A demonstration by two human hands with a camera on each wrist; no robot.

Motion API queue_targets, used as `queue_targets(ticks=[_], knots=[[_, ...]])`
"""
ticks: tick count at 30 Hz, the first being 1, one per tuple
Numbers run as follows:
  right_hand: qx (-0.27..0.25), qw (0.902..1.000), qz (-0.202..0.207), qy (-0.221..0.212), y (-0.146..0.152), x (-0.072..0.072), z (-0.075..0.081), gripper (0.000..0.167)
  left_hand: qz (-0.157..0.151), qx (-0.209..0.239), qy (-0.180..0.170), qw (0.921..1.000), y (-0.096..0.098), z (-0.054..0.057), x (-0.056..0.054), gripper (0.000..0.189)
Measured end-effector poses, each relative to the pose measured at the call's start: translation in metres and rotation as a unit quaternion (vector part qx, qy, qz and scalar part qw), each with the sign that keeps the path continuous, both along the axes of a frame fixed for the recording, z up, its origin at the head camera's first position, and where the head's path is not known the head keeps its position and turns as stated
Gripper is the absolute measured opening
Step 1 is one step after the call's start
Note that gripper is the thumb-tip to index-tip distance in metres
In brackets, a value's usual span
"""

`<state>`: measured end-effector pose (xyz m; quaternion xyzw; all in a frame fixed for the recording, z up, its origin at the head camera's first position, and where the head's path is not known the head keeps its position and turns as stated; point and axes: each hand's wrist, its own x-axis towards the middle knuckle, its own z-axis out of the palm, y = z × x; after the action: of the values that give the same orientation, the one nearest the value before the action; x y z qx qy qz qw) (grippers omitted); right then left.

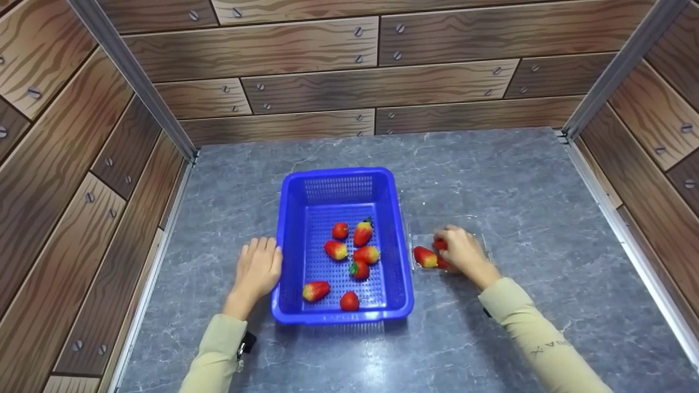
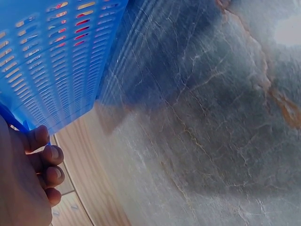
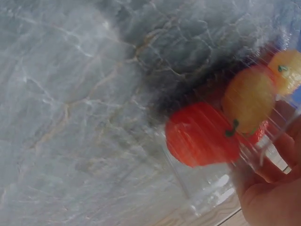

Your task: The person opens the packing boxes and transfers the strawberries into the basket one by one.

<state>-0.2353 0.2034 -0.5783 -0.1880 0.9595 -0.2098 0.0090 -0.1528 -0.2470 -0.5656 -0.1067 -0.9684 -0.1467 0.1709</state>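
Note:
A blue plastic basket (image 1: 342, 316) holds several red strawberries, some with yellow ends, such as the strawberry (image 1: 316, 291) near its front left. My left hand (image 1: 259, 266) grips the basket's left rim; in the left wrist view its fingers (image 2: 52, 175) curl just below the blue edge. To the right of the basket lies a clear plastic box (image 1: 475, 221) with a few strawberries (image 1: 425, 256) in it. Reaching into this box, my right hand (image 1: 464, 251) pinches a red strawberry (image 1: 439, 243). The right wrist view shows strawberries (image 3: 202, 136) through the clear wall, partly blurred.
A grey marbled tabletop (image 1: 519, 180) lies under everything. Wood-patterned panels (image 1: 311, 98) close off the back and both sides, with metal strips (image 1: 617, 218) along the side edges. The plastic box stands right beside the basket's right wall.

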Motion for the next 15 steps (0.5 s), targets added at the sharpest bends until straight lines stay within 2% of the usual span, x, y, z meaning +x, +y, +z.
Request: queue_targets(ticks=[5, 15], knots=[[-0.002, 0.9999, 0.005, -0.014, 0.0000, -0.0006, -0.0026, 0.037, 0.002, -0.003, -0.004, 1.0000, 0.0007, -0.0003, 0.0012, 0.024], [-0.005, 0.9997, 0.023, -0.006, -0.0007, -0.0021, 0.0013, 0.032, 0.007, -0.004, -0.010, 0.9999, 0.0006, 0.0006, 0.0002, 0.025]])
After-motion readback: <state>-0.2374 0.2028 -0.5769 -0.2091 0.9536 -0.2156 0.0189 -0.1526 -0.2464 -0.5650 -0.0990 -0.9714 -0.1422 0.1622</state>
